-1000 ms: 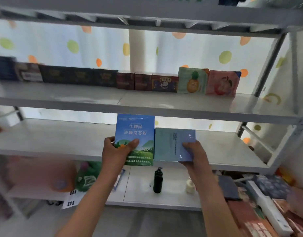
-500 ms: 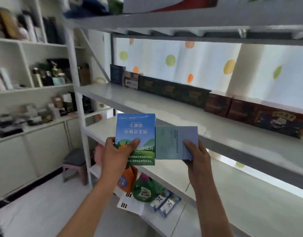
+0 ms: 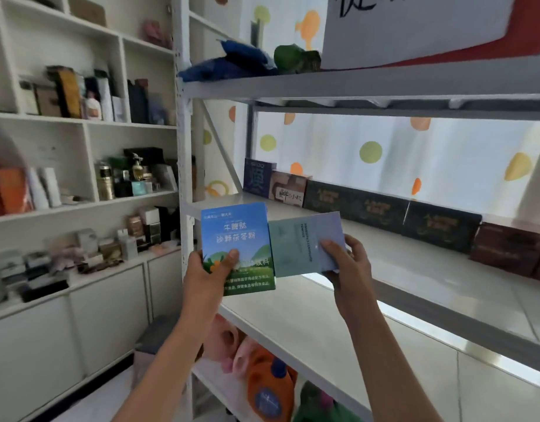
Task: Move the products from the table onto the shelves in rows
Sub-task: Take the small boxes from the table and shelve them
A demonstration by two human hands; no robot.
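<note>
view swung further left, white wall shelves (image 3: 80, 123) now fill left side, top shelf (image 3: 369, 83) closer

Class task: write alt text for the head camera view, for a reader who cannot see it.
A person's left hand holds a blue and green box and the right hand a pale teal box, side by side before a white metal shelf. Dark boxes line the shelf's back edge.
</note>
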